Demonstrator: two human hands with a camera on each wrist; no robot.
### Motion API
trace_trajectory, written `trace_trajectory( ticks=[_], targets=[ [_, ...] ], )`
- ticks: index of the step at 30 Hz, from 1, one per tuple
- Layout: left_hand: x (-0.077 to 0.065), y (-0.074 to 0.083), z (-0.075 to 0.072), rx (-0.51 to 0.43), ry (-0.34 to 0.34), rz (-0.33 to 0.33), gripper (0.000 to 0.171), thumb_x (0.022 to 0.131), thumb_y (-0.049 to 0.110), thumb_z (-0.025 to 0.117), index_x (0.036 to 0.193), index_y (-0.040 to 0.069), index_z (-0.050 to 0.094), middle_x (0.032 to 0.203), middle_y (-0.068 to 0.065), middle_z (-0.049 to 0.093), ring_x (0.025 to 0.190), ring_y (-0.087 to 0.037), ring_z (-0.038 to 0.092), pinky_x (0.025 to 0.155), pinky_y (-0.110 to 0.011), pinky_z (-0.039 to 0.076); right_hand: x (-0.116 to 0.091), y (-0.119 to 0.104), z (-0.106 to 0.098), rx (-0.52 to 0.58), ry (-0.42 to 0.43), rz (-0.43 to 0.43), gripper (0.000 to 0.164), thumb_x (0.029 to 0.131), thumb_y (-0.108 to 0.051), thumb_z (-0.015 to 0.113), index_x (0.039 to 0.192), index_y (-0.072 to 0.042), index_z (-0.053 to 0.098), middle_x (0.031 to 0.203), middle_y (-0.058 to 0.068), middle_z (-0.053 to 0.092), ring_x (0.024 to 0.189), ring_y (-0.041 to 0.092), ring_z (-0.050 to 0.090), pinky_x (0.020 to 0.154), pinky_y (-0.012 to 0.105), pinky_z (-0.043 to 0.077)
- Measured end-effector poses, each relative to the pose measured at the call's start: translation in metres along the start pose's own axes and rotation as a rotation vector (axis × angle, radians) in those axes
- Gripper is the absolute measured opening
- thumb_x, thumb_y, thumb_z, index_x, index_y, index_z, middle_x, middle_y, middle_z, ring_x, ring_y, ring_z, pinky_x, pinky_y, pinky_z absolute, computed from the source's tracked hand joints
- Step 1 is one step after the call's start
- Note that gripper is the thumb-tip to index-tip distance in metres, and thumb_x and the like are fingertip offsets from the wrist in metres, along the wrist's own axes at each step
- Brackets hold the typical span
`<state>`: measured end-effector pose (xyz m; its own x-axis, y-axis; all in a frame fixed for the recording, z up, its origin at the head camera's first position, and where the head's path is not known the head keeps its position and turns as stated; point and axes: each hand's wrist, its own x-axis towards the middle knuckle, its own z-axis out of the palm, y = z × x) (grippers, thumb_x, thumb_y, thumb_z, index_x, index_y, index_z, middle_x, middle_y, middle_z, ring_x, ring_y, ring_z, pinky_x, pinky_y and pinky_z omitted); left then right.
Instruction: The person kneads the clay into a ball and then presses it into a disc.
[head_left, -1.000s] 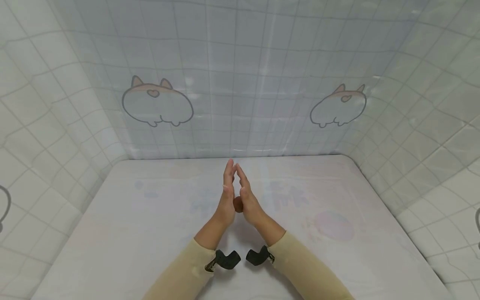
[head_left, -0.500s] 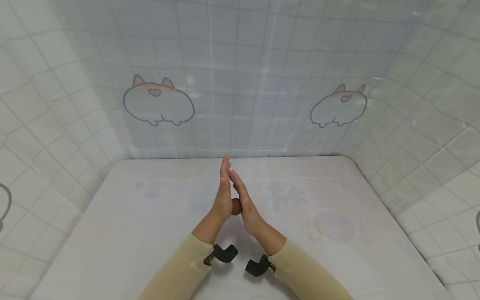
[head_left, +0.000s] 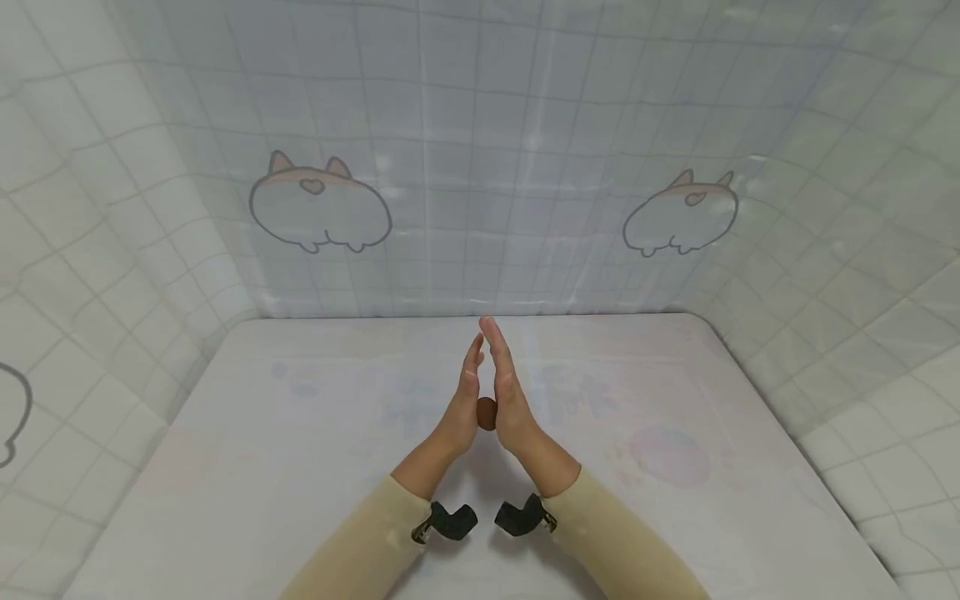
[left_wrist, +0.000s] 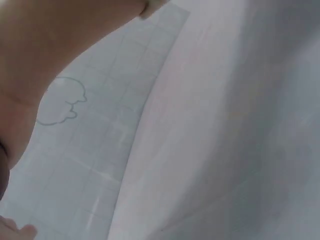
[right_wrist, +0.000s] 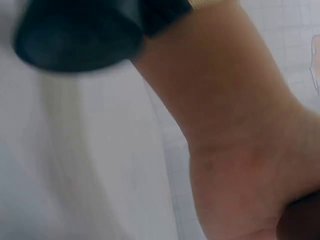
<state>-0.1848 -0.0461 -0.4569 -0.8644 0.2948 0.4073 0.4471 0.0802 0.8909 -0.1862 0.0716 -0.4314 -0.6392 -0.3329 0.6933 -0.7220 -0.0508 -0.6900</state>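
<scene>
The grip is made by two flat palms: the left hand (head_left: 463, 406) on the left of the brown ball (head_left: 487, 413) and the right hand (head_left: 512, 403) on its right, both touching it. The fingers of each hand are fairly straight and point away from the person, none curled round the ball. The gap between the hands is narrow, about as wide as the ball where they press it. Beyond the ball the hands lean toward each other, the fingertips very near; whether they meet I cannot tell.

The ball sits low in the grip, between the lower palms. In the right wrist view it shows as a dark curve against that palm; in the left wrist view just a sliver appears at the edge.

Nearer the person than the ball are two black wrist mounts (head_left: 453, 522), one at the cuff of each cream sleeve (head_left: 360, 542). The pale tabletop (head_left: 300, 467) spreads out below and around the ball, with a soft shadow on the near side of it and a faint pink oval print (head_left: 670, 456) to its right. Past the ball, behind the tabletop, hangs a grid-patterned sheet (head_left: 480, 208) bearing corgi drawings (head_left: 321, 208) to the ball's far left and far right.
</scene>
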Motion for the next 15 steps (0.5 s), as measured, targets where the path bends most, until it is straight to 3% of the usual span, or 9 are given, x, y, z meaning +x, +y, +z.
trace_trajectory(
  ticks=[4, 12, 15],
  targets=[
    [-0.005, 0.005, 0.004, -0.026, -0.06, -0.038, 0.085, 0.094, 0.076, 0.0, 0.162, 0.024, -0.004, 0.168, -0.003, -0.002, 0.152, -0.035, 0.009, 0.111, -0.071, 0.012, 0.005, 0.004, -0.006, -0.038, 0.042, 0.04, 0.087, 0.1, -0.071, 0.011, 0.162, -0.011, 0.006, 0.167, 0.013, 0.01, 0.153, 0.028, 0.006, 0.115, 0.065, 0.007],
    [-0.01, 0.016, 0.007, -0.133, -0.121, 0.006, 0.089, 0.092, 0.08, 0.005, 0.162, 0.026, -0.001, 0.167, 0.002, -0.004, 0.152, -0.034, 0.007, 0.115, -0.067, 0.005, 0.006, 0.018, -0.013, -0.033, 0.013, 0.13, 0.096, 0.094, -0.081, 0.016, 0.162, -0.015, 0.005, 0.167, 0.011, 0.004, 0.152, 0.026, 0.005, 0.113, 0.067, 0.01],
    [-0.009, 0.017, 0.007, -0.169, -0.118, 0.018, 0.093, 0.09, 0.083, 0.008, 0.162, 0.025, -0.001, 0.167, 0.001, -0.004, 0.152, -0.032, 0.003, 0.116, -0.064, 0.004, 0.005, 0.023, -0.014, -0.037, 0.014, 0.191, 0.093, 0.093, -0.082, 0.016, 0.163, -0.022, 0.005, 0.168, 0.003, 0.003, 0.143, 0.028, 0.023, 0.11, 0.065, 0.016]
  ],
)
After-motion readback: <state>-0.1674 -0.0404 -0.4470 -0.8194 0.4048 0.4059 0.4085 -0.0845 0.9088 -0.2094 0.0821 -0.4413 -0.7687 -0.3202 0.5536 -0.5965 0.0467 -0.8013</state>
